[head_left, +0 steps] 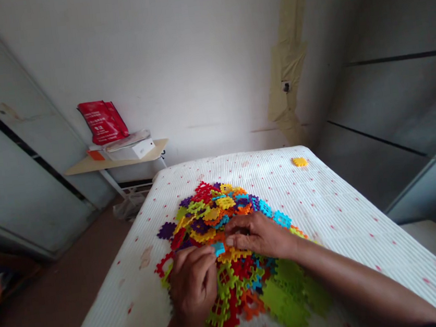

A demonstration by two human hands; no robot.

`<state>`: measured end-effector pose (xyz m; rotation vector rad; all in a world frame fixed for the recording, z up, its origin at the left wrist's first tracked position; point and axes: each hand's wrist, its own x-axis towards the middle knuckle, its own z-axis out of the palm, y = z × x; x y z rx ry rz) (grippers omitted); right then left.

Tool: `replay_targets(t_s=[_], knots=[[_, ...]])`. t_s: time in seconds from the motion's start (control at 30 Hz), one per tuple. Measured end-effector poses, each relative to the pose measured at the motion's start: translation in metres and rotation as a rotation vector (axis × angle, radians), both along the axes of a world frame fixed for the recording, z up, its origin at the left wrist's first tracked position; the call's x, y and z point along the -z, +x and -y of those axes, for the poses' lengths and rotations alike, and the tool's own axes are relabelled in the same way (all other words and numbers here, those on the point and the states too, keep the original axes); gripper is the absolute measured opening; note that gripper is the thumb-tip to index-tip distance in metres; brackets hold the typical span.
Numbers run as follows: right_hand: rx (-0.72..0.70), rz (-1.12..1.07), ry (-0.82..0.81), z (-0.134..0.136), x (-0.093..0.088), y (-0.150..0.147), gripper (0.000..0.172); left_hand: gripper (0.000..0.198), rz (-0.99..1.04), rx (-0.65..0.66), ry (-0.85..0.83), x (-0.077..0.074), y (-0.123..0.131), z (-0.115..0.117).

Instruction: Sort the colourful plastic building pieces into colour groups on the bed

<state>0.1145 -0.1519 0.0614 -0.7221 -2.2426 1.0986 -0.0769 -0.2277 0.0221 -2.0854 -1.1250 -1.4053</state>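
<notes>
Many notched plastic building pieces in several colours lie in a heap [234,271] under and around my hands. My left hand [195,284], at the near left side of the heap, is closed on a small light-blue plastic piece [218,248] that sticks out past its fingertips. To its right, my right hand [263,234] hovers over or rests on the heap, its thumb and fingers curled together. Whatever is between those fingers is hidden; an orange piece shows close by. Larger flat green pieces [283,305] lie below my right forearm.
The heap is on a table with a white ribbed, red-dotted cover [352,232]. A lone yellow piece [300,162] lies at the far right. Behind on the left, a small side table [84,165] bears a white box [133,149] and a red bag [103,121]. Grey cabinets stand right.
</notes>
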Motion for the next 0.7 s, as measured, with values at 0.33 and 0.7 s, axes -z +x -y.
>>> replay_targets(t_s=[0.33, 0.7], knots=[[-0.104, -0.016, -0.245, 0.000, 0.005, -0.003, 0.032, 0.035, -0.051, 0.112, -0.015, 0.010, 0.011, 0.007], [0.273, 0.101, 0.079, -0.036, -0.013, 0.037, 0.036, 0.059, -0.016, -0.070, 0.012, 0.006, -0.008, -0.008]])
